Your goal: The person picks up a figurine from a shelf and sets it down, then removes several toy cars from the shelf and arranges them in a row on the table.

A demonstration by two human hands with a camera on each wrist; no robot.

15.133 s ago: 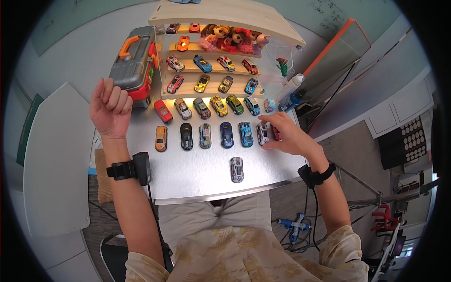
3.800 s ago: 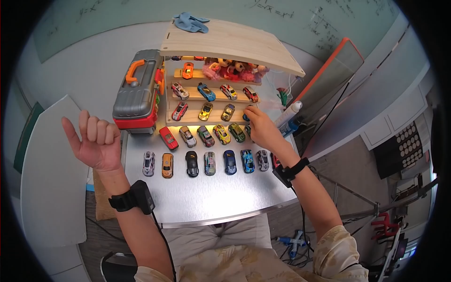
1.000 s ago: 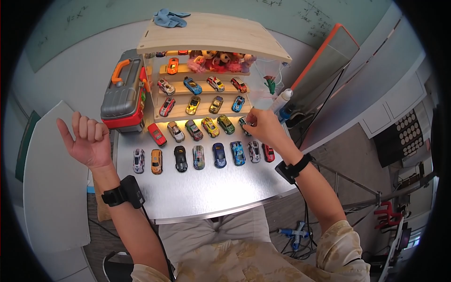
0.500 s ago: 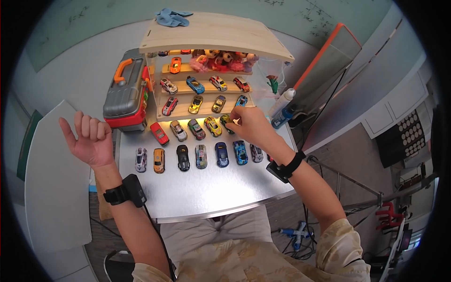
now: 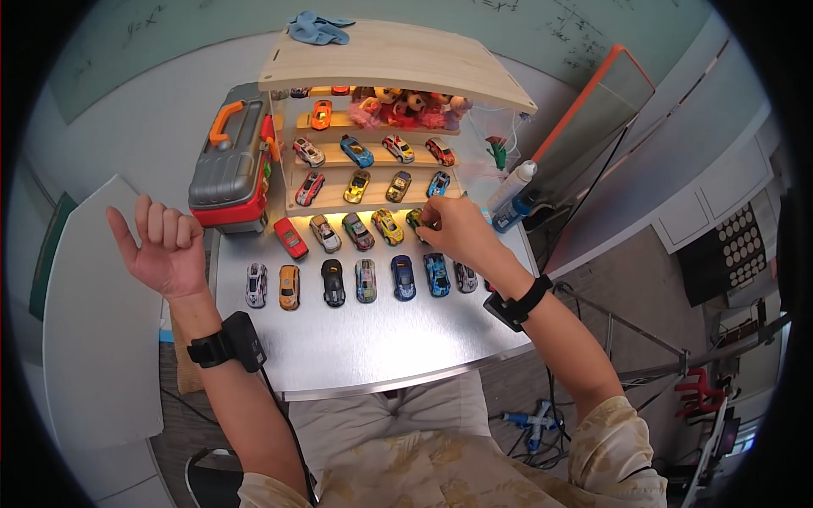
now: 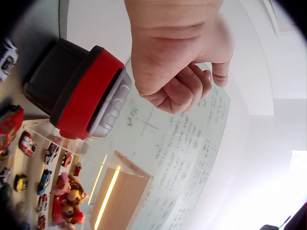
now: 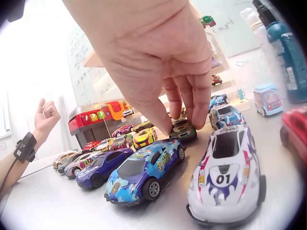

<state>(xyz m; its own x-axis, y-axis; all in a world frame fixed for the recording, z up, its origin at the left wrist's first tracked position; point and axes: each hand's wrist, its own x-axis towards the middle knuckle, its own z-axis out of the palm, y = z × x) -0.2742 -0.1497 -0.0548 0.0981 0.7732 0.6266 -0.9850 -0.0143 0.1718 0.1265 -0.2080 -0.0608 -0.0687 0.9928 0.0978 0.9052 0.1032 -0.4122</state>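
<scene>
My right hand [image 5: 464,235] reaches over the right part of the table, thumb and fingertips pinching a green toy car [image 7: 183,132] in the row in front of the shelf. In the right wrist view, thumb and fingers lie on either side of that car. Close beneath the hand are a blue camouflage toy car [image 7: 144,170] and a white toy car [image 7: 223,175] marked 01. A white-and-blue toy car [image 7: 226,116] stands just right of the fingers. Raised at the left, my left hand [image 5: 163,250] holds nothing, palm up, its fingers loosely curled and thumb apart.
A lit wooden shelf [image 5: 339,203] bears more toy cars and dolls [image 5: 406,110]. To its left stands a grey-and-red toolbox [image 5: 229,182]; on its right are a white bottle [image 5: 514,182] and a blue bottle [image 5: 517,210]. Cars line the metal table [image 5: 364,347] in two rows.
My right hand has moved left from the white-and-blue car to the green car. Earlier, a white car at the table's front went to the front row's left end. The left hand stays raised.
</scene>
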